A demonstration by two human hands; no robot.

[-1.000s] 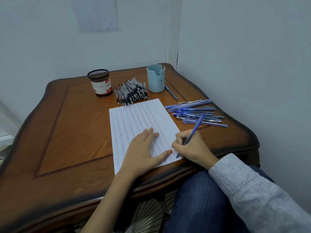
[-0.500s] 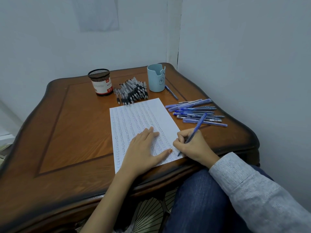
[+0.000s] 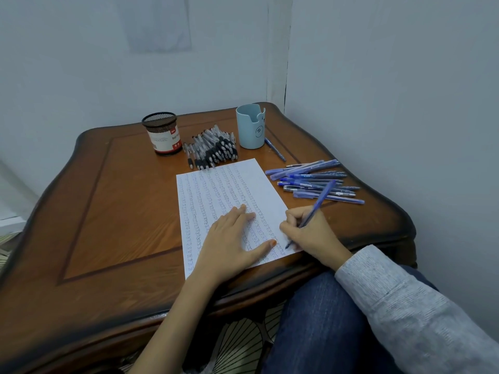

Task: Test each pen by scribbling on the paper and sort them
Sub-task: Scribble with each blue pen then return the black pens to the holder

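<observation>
The brown wooden bench [image 3: 121,211] is carrying a white sheet of paper [image 3: 221,184] filled with scribble rows, with a heap of blue pens [image 3: 310,176] just right of it. The left grip [image 3: 229,238] is pressing spread and flat on the sheet while the right grip [image 3: 310,233] is pinching a slim blue plastic pen [image 3: 318,203], tip at the near right corner. The scribble test seems to be running, and next this pen is needing sorting into its pile.
</observation>
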